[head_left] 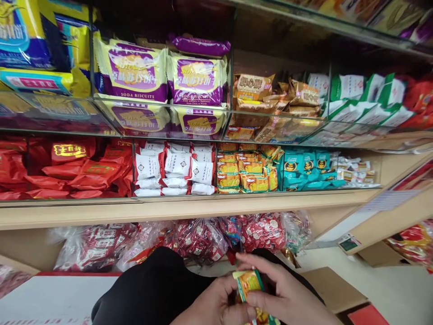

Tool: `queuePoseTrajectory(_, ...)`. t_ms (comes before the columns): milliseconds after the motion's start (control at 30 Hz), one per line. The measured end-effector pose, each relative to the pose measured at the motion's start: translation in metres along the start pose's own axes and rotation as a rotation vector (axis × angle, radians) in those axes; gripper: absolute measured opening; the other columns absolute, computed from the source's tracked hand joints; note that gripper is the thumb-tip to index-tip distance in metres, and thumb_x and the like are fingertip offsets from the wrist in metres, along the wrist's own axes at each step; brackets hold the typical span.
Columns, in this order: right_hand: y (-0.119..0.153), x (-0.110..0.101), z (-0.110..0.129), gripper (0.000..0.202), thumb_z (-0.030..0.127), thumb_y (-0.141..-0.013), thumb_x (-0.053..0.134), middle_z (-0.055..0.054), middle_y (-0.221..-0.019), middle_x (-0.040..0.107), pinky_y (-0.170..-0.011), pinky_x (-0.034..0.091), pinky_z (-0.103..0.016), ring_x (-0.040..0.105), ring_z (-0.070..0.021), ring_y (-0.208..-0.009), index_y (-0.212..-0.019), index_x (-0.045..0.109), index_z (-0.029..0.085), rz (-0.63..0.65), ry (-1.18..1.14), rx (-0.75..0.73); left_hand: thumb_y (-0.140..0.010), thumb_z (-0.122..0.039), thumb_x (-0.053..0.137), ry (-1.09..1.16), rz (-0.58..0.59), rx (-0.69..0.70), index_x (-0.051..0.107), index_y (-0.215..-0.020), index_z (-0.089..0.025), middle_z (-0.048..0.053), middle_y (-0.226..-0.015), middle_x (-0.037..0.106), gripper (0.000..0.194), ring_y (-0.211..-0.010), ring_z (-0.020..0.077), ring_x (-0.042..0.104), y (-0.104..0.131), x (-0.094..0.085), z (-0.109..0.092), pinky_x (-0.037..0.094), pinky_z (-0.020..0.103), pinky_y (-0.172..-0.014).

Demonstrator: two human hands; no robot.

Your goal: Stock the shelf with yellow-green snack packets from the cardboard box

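Observation:
Low in the view, above my lap, both my hands are on a small yellow and green snack packet [249, 284]. My left hand [216, 302] grips it from the left side. From the right, my right hand [282, 289] presses its thumb on the packet's front, with the fingers stretched behind it. Just below, partly covered by my fingers, shows another packet [262, 316] of the same colours. Similar yellow and green packets [248, 169] are stacked in a glass-fronted compartment of the lower shelf.
The lower shelf also holds red packets [81, 167], white packets [177, 167] and teal packets [307, 167]. Purple soda biscuits [135, 72] sit above. Clear bags of red packets [203, 239] lie under the wooden ledge [189, 210]. An open cardboard box [333, 289] stands at the right.

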State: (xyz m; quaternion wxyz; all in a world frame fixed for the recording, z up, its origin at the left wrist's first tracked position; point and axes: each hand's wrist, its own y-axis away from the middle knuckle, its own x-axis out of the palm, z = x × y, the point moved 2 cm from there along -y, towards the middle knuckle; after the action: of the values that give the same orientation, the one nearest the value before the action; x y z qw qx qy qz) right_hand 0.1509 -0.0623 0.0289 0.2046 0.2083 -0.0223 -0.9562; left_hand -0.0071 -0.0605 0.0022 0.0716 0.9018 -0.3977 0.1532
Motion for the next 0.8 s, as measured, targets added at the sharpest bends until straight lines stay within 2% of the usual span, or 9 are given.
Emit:
queuePoseTrajectory(67,-0.001,-0.008,0.013,0.037,0.027,-0.071,0.065,-0.003,-0.103,0.062,-0.085,0.045,-0.032,0.057,-0.0216,-0.096,-0.107,0.06,0.025,0.059,0.07,0.042,-0.075,-0.037,0.062,0.03,0.031,-0.054,0.064,-0.099,-0.021,0.003,-0.093,0.062,0.029,-0.09,0.021,0.056,0.001,0.0,0.006,0.041,0.03,-0.079)
queuePoseTrajectory(133,-0.007,-0.019,0.028,0.024,0.027,-0.071,0.064,-0.001,-0.089,0.063,-0.075,0.048,-0.028,0.058,-0.0184,-0.083,-0.094,0.061,0.023,0.012,0.09,0.033,-0.072,-0.039,0.064,0.031,-0.053,-0.087,0.064,-0.095,-0.02,0.002,-0.087,0.061,0.03,-0.083,0.018,0.055,0.001,-0.003,0.014,0.041,0.028,-0.074)
queuePoseTrajectory(267,-0.041,-0.054,0.061,0.023,0.031,-0.075,0.06,-0.001,-0.085,0.057,-0.067,0.048,-0.027,0.057,-0.0157,-0.079,-0.094,0.048,0.023,-0.365,-0.017,-0.195,-0.069,-0.043,0.065,0.01,-0.347,-0.051,0.063,-0.084,-0.018,0.0,-0.075,0.057,0.029,-0.068,0.0124,0.05,-0.003,-0.012,0.021,0.038,0.024,-0.066)
queuePoseTrajectory(333,-0.066,-0.069,0.075,0.036,0.029,-0.074,0.06,-0.003,-0.092,0.057,-0.071,0.048,-0.03,0.057,-0.0172,-0.085,-0.106,0.043,0.025,-0.539,-0.02,-0.362,-0.069,-0.043,0.065,0.034,-0.418,-0.028,0.062,-0.078,-0.017,-0.001,-0.071,0.055,0.028,-0.066,0.0118,0.047,-0.007,-0.015,0.02,0.037,0.024,-0.065)
queuePoseTrajectory(400,-0.09,-0.075,0.085,0.042,0.026,-0.075,0.058,-0.005,-0.101,0.056,-0.075,0.048,-0.033,0.057,-0.0183,-0.087,-0.114,0.043,0.025,-0.617,0.084,-0.472,-0.069,-0.043,0.065,0.079,-0.459,0.001,0.06,-0.073,-0.016,-0.001,-0.069,0.053,0.027,-0.066,0.0111,0.045,-0.009,-0.017,0.018,0.036,0.024,-0.066)
queuePoseTrajectory(500,-0.117,-0.07,0.09,0.03,0.022,-0.078,0.053,-0.007,-0.106,0.058,-0.076,0.046,-0.036,0.057,-0.0194,-0.085,-0.108,0.052,0.023,-0.64,0.309,-0.507,-0.066,-0.045,0.066,0.134,-0.478,0.002,0.058,-0.071,-0.017,-0.004,-0.063,0.049,0.03,-0.059,0.0095,0.041,-0.01,-0.021,0.019,0.034,0.022,-0.06)
queuePoseTrajectory(633,-0.126,-0.061,0.085,0.02,0.023,-0.077,0.057,-0.007,-0.089,0.065,-0.076,0.042,-0.043,0.056,-0.0254,-0.086,-0.097,0.059,0.021,-0.666,0.7,-0.481,-0.064,-0.05,0.066,0.084,-0.482,-0.02,0.056,-0.07,-0.019,-0.006,-0.058,0.043,0.033,-0.052,0.0085,0.034,-0.006,-0.022,0.021,0.03,0.021,-0.052)
queuePoseTrajectory(700,-0.125,-0.061,0.082,0.015,0.026,-0.076,0.06,-0.009,-0.099,0.064,-0.077,0.04,-0.046,0.053,-0.0293,-0.094,-0.09,0.062,0.021,-0.693,0.88,-0.499,-0.065,-0.05,0.065,0.068,-0.449,-0.027,0.056,-0.071,-0.019,-0.006,-0.058,0.042,0.033,-0.053,0.0087,0.033,-0.005,-0.021,0.022,0.03,0.021,-0.051)
queuePoseTrajectory(800,-0.125,-0.067,0.079,0.012,0.027,-0.076,0.062,-0.008,-0.107,0.063,-0.082,0.035,-0.048,0.052,-0.0295,-0.1,-0.086,0.064,0.023,-0.662,0.98,-0.529,-0.063,-0.049,0.066,0.054,-0.426,-0.066,0.058,-0.072,-0.02,-0.006,-0.057,0.042,0.032,-0.052,0.0089,0.033,-0.005,-0.02,0.022,0.028,0.021,-0.049)
